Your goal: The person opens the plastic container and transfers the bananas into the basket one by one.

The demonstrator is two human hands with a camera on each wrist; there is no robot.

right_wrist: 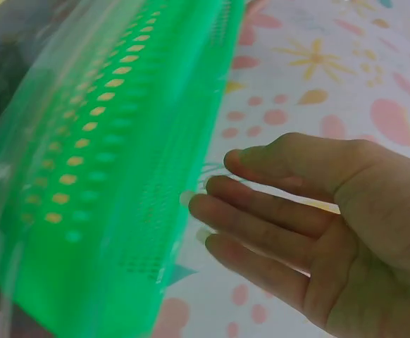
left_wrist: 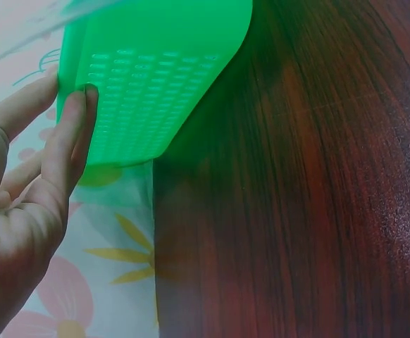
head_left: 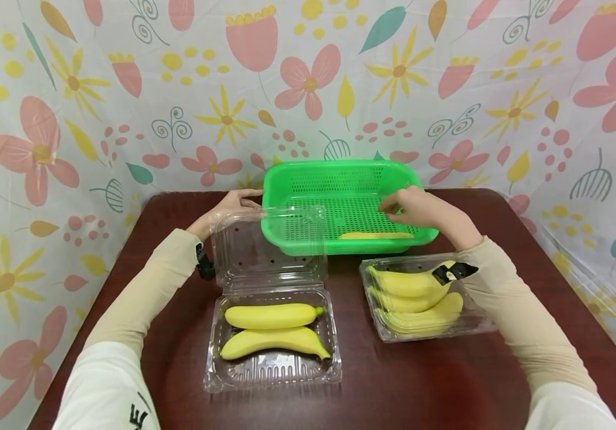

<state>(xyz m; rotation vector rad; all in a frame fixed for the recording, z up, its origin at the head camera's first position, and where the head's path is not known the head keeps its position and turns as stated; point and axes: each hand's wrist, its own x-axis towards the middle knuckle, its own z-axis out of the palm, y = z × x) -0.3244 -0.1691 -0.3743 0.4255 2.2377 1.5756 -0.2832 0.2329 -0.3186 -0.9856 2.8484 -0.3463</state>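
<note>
1 green basket upper center, 1 banana inside. left hand touches basket's left rim, can't tell if pinching. right hand over basket's right, fingers loose, narrow gap. lower center: open box, 2 bananas; lower right: second box, 3+ bananas.

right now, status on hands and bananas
Left hand at left end of green basket. Right hand empty over its right side. One banana visible inside. Raised clear lid in front of near-left corner.
</note>
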